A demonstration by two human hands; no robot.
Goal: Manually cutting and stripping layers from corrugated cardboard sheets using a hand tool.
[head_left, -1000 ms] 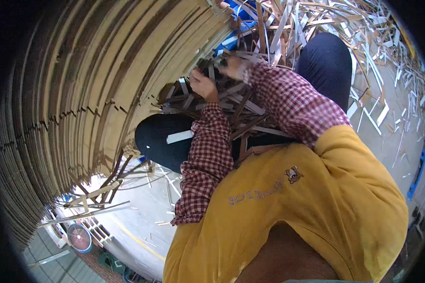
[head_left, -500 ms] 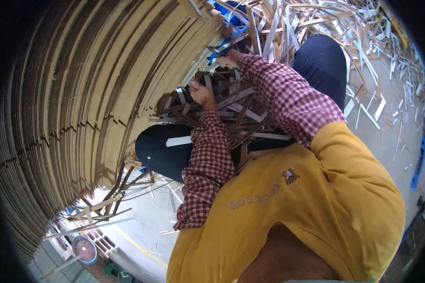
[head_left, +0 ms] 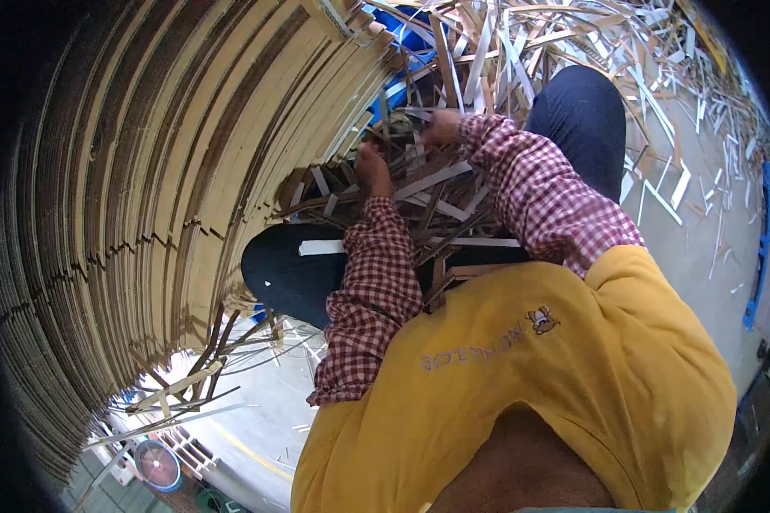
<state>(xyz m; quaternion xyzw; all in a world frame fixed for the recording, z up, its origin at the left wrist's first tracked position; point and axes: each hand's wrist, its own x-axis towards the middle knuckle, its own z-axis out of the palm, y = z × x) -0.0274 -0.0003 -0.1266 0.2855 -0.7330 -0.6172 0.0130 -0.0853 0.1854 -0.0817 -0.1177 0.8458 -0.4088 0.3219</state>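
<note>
My left hand [head_left: 373, 168] is sunk into a tangle of brown and white cardboard strips [head_left: 441, 209] heaped on my lap, its fingers closed among them. A little farther out, my right hand [head_left: 441, 127] grips some strips at the top of the same heap. Both sleeves are red checked, under a yellow vest. My dark-trousered knees [head_left: 287, 278] stick out on either side of the heap. One white strip [head_left: 321, 247] lies across the left thigh.
A tall stack of flat corrugated cardboard sheets [head_left: 171, 179] fills the left side, close to my left knee. Loose offcut strips [head_left: 684, 162] litter the concrete floor ahead and to the right. A blue crate [head_left: 402, 38] sits behind the heap. A round bowl [head_left: 156, 464] lies lower left.
Both hands have moved apart and farther out into the strip heap; the right hand has shifted to the right and away from the left. The view has tilted a little.
</note>
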